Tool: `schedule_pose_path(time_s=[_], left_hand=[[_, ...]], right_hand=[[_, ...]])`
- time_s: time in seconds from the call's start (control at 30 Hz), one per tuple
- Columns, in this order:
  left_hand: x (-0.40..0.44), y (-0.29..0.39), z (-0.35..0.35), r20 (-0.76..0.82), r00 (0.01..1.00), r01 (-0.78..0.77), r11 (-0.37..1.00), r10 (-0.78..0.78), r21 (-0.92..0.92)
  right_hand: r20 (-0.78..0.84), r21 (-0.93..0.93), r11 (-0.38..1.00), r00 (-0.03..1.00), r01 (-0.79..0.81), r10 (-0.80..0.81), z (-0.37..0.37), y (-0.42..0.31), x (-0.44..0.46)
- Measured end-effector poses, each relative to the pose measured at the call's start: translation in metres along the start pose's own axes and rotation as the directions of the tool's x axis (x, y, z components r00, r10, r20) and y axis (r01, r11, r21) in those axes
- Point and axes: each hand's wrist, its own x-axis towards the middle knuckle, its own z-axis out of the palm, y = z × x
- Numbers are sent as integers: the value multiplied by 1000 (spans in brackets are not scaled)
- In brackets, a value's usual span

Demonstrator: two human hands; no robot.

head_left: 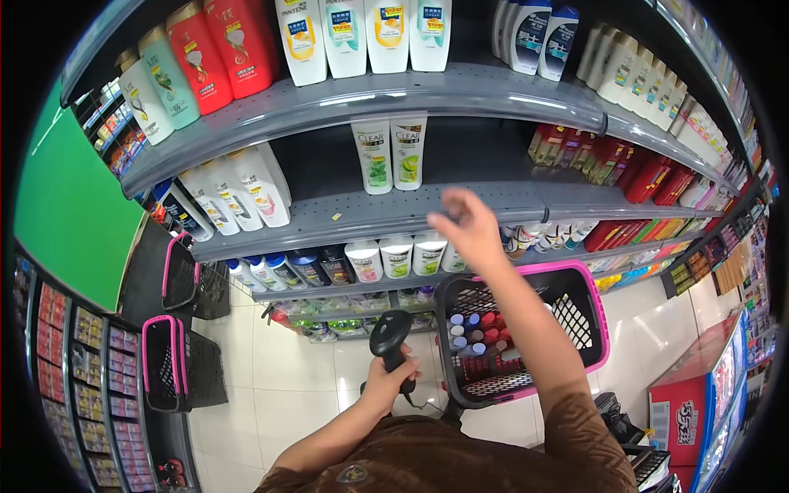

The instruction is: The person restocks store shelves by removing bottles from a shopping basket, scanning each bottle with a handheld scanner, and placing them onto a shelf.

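My left hand (391,381) is wrapped around the handle of a black barcode scanner (389,330), held low in front of my body with its cord hanging below. My right hand (467,226) reaches out before the middle shelf, fingers loosely bent and apart, nothing visible in them. Two white and green CLEAR shampoo bottles (373,156) stand upright on that shelf, ahead and to the left of this hand, not touching it. Beneath my right forearm is a black shopping basket (599,308) with a pink rim, holding several bottles (472,335) with blue and red caps.
Pantene bottles (369,37) and red shampoo bottles (238,45) line the top shelf (460,92). More bottles (397,256) fill the shelf below. Black baskets with pink handles (177,361) stand at left. A red and blue display case (699,411) is at lower right.
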Motion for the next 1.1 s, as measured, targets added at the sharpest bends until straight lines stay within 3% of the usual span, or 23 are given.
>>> schedule_pose_path(time_s=[0.1, 0.27, 0.3, 0.53, 0.67, 0.8, 0.87, 0.93, 0.97, 1.0, 1.03, 1.07, 1.1], left_hand=[[-14, -6, -11, -3, 999, 32, 998, -32, 51], [-29, -8, -36, -48, 997, 57, 998, -57, 10], [-31, -4, -38, -88, 995, 52, 998, -50, 21], [-25, 2, -60, -97, 995, 36, 999, -37, -11], [-22, 2, -56, -82, 996, 30, 999, -31, -18], [-23, 7, -43, -67, 997, 40, 999, -39, 10], [-22, 13, -38, -65, 997, 36, 998, -32, 55], [-19, 21, -37, -22, 1000, 14, 962, -9, 273], [-15, 21, -35, -25, 1000, 12, 963, -5, 269], [-8, 19, -32, 3, 992, -119, 937, 125, 328], [-2, 18, -27, 37, 968, -245, 892, 250, 380], [1, 21, -19, 32, 968, -243, 895, 250, 375], [5, 27, -9, 79, 957, -279, 811, 279, 513]], right_hand=[[-33, -89, 994, 997, 68, -71, 20, 31, 81], [289, 53, 999, 957, -1, -14, 44, 66, 127], [332, -55, 998, 943, 27, -7, 48, 70, 133], [406, 11, 999, 913, -35, 28, 35, 75, 133], [402, -27, 1000, 915, -2, 13, 35, 84, 135], [361, 56, 998, 932, -18, -3, 32, 84, 131], [314, 102, 995, 949, -10, -23, 28, 76, 121], [-28, -4, 989, 988, 151, -151, 15, 50, 95], [-68, 154, 981, 992, 120, -111, 10, 41, 69], [-98, 306, 947, 993, 93, -66, 7, 32, 31], [-148, 215, 972, 987, 97, -65, 8, 21, -19], [-24, 241, 970, 999, -25, 32, 7, 6, -74], [128, 472, 872, 989, -128, 75, 19, 5, -120]])
